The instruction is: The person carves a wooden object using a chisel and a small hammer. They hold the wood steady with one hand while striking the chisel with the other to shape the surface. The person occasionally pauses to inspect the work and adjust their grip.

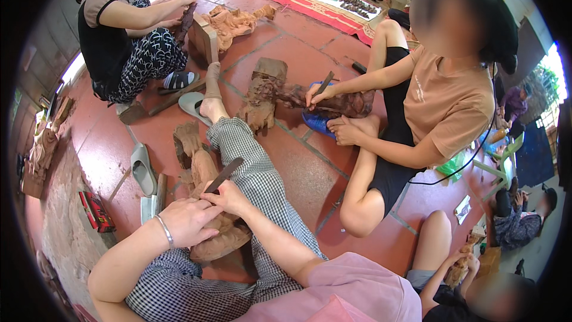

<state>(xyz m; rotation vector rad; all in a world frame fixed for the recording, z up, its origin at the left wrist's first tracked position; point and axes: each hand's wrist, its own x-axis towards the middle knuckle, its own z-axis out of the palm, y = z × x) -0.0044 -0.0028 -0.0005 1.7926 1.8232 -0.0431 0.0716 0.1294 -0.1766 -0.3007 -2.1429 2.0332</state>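
Note:
A brown wooden carving (204, 170) lies between my legs, its rough blocky end pointing away from me. My right hand (231, 198) is closed around a dark, flat, blade-like tool (224, 175), which sticks up and away to the right over the carving. My left hand (189, 220), with a silver bangle on the wrist, curls over the near part of the carving, and its fingertips meet my right hand. The tool's working end is hidden under my fingers.
A grey slipper (143, 169), a cleaver-like blade (148, 209) and a red box (97, 211) lie to the left. On the right, a person (447, 101) works another dark carving (328, 102). A person (128, 30) at far left handles wood beside an orange-brown carving (229, 27).

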